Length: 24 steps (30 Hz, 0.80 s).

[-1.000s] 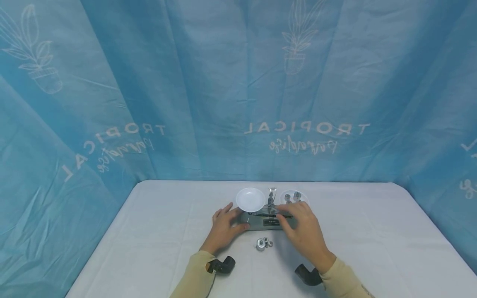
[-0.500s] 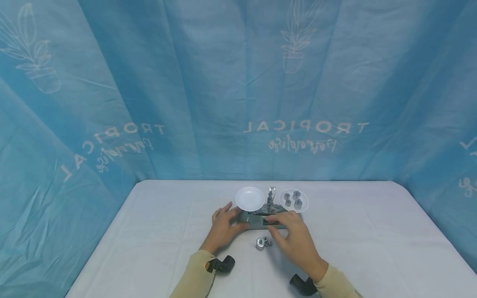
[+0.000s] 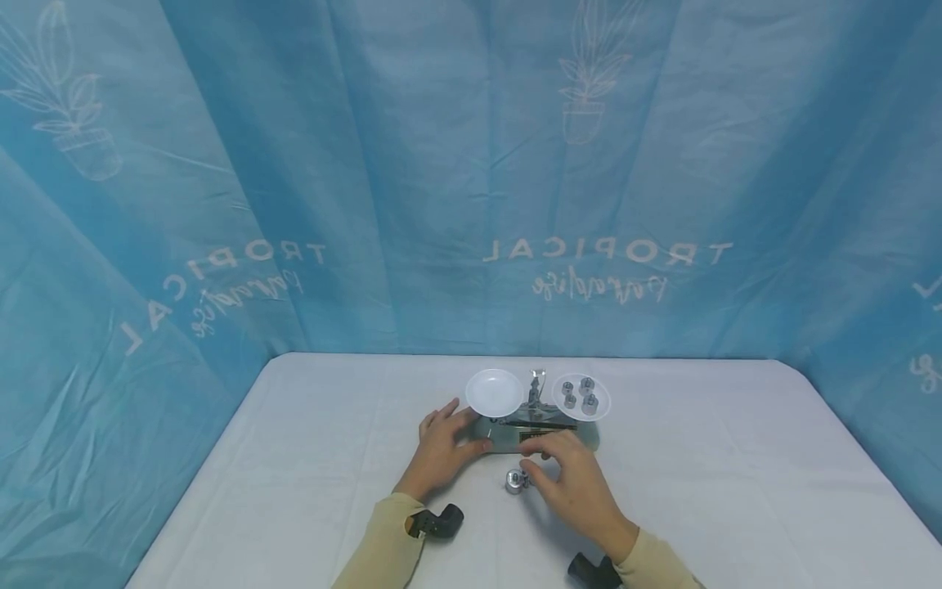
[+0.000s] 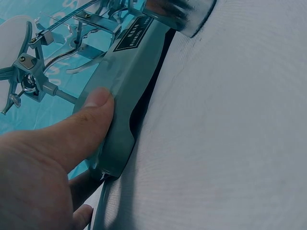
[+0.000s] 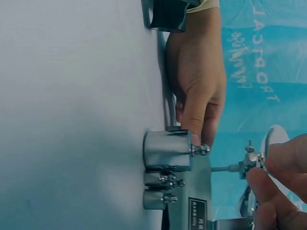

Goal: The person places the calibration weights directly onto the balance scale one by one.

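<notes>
l hand (image 3: pixel 441 448) pinches scale (image 3: pixel 540 435) base; r hand (image 3: pixel 570 483) over weights (image 3: pixel 518 481), grip unclear. a bump could tip pan weights (image 3: pixel 580 393).

a blue fabric backdrop (image 3: pixel 412 164), creased, printed in white with potted plants and the word "tropical", hangs behind and at both sides of a table under a white cloth (image 3: pixel 721 483).

Head view: looking forward and down from above the table's (image 3: pixel 309 458) near edge, taking in all of it.
Left wrist view: sitting close, low, facing the balance (image 4: pixel 129 72).
Right wrist view: rolled sideways, close, sharing the balance (image 5: pixel 192 211).
</notes>
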Each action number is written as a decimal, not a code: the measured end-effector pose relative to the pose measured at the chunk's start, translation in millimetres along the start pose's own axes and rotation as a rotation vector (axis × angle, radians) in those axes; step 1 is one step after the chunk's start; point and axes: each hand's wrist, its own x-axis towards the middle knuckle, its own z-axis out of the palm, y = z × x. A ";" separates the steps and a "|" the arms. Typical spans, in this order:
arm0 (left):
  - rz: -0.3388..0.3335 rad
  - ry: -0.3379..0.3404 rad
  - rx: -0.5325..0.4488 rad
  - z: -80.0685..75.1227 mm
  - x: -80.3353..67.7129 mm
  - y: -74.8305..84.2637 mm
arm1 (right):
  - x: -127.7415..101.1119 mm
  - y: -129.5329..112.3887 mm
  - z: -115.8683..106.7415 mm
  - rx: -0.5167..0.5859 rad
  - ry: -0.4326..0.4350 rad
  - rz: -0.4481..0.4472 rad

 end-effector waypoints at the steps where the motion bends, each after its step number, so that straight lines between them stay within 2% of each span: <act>1: -0.001 -0.001 0.001 -0.1 0.1 0.3 | -0.2 0.5 0.6 0.008 -0.004 0.007; 7: 0.000 0.001 0.000 0.0 0.7 0.2 | -1.8 6.4 4.6 0.058 -0.053 0.027; 14: 0.011 0.006 -0.007 0.5 0.1 0.5 | -4.8 12.3 8.8 0.120 -0.116 -0.003; 24: 0.010 0.004 -0.009 -0.8 0.5 1.8 | -6.1 14.8 10.7 0.128 -0.173 0.020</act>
